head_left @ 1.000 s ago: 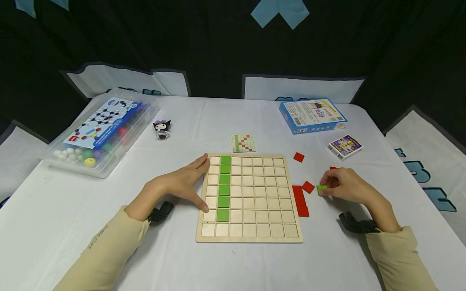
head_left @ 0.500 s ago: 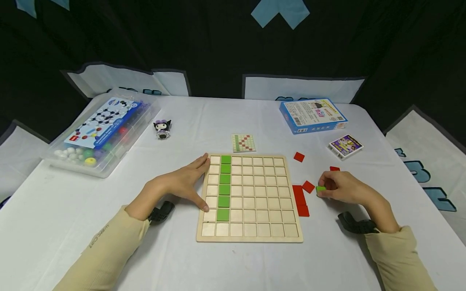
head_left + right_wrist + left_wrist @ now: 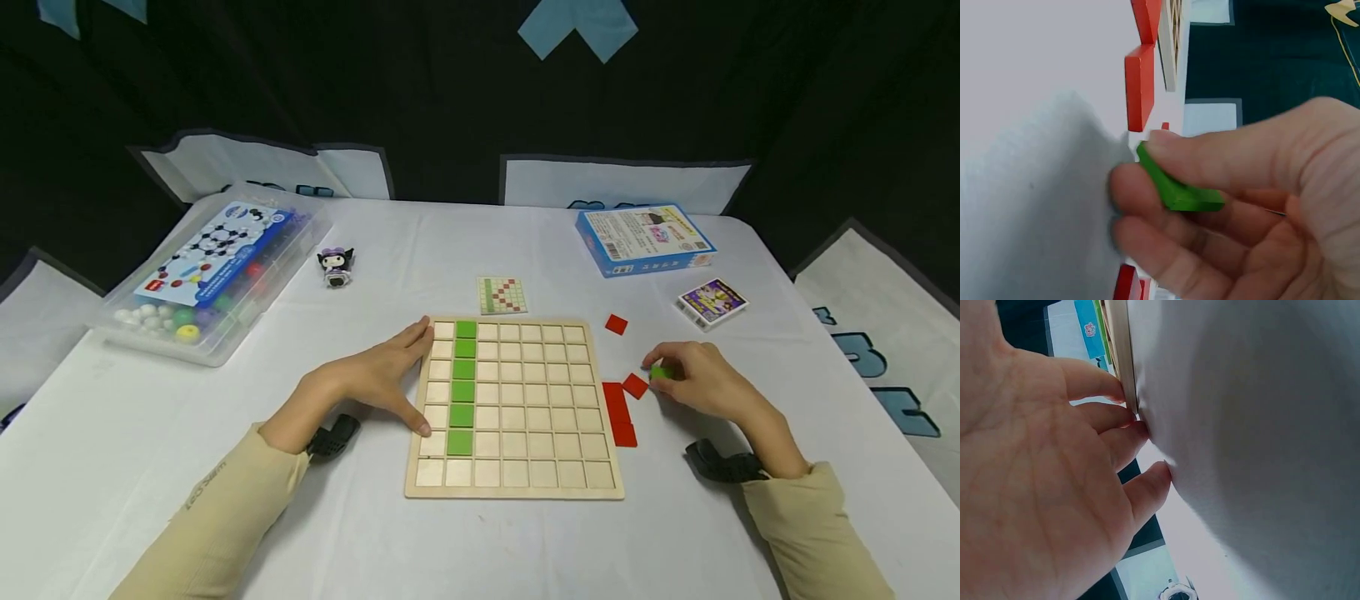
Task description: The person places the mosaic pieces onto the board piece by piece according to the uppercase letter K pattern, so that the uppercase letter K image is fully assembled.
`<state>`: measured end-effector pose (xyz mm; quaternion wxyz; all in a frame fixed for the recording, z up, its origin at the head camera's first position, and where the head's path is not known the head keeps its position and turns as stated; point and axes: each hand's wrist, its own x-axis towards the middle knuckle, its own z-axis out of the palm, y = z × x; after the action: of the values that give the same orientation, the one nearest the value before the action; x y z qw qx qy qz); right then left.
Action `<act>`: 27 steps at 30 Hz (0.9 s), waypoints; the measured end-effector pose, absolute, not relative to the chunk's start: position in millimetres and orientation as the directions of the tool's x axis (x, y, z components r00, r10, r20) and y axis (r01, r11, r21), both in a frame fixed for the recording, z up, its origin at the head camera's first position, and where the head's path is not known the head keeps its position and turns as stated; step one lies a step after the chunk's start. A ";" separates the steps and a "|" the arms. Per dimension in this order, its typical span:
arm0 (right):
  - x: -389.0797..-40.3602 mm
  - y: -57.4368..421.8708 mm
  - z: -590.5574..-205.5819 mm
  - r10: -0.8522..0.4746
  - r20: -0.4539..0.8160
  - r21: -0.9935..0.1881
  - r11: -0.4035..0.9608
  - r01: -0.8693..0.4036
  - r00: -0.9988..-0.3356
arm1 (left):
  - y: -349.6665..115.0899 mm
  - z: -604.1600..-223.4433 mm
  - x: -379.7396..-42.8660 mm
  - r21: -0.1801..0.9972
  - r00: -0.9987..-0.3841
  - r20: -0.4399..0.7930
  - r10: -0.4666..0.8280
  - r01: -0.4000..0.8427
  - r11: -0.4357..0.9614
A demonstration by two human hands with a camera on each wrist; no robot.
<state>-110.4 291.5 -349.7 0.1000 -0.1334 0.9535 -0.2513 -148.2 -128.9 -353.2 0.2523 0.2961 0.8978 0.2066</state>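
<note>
Seen from the head camera, a person's hands are well apart over a white-covered surface point(image 3: 525, 546): the right hand point(image 3: 701, 379) pinches a green tile point(image 3: 661, 372) near loose red tiles point(image 3: 635, 385), to the right of a gridded wooden board point(image 3: 536, 419), while the left hand point(image 3: 371, 379), fingers spread, touches the board's left edge. A barcode shows on the blue box point(image 3: 648, 235), but its fine text, the print on the left sleeve point(image 3: 217, 517) and the wording on the clear case point(image 3: 213, 267) and the purple-topped pack point(image 3: 712, 302) cannot be read with confidence. From the left wrist, fingertips meet the pale wooden edge; the board looks stiff and flat, its rim the likely place to steady it. In the right wrist view, thumb and fingers hold the green tile, which bears no visible lettering; it is probably light, rigid and hard to break, though its smooth finish could slip, making opposite edges the surest hold.
</note>
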 end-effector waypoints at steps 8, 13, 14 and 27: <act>-110.2 268.7 -348.3 -0.284 -0.023 -0.608 0.765 -0.212 -0.959 | -127.1 -353.8 -148.3 0.513 -0.696 -0.328 0.638 0.435 0.740; -112.2 239.9 -345.2 -0.313 0.022 -0.697 0.676 -0.239 -0.949 | -127.9 -353.8 -147.7 0.512 -0.699 -0.328 0.635 0.434 0.742; -112.7 233.6 -344.6 -0.325 0.029 -0.710 0.659 -0.248 -0.945 | -128.1 -353.8 -147.7 0.511 -0.700 -0.327 0.635 0.434 0.742; -104.5 148.3 -343.3 -0.527 -0.126 -0.916 0.387 -0.105 -0.840 | -127.5 -354.3 -147.8 0.509 -0.703 -0.317 0.636 0.440 0.740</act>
<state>-104.5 148.3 -343.3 0.2039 -0.1957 0.8073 -0.5181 -147.8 -127.5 -354.3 0.2430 0.2988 0.9005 0.2021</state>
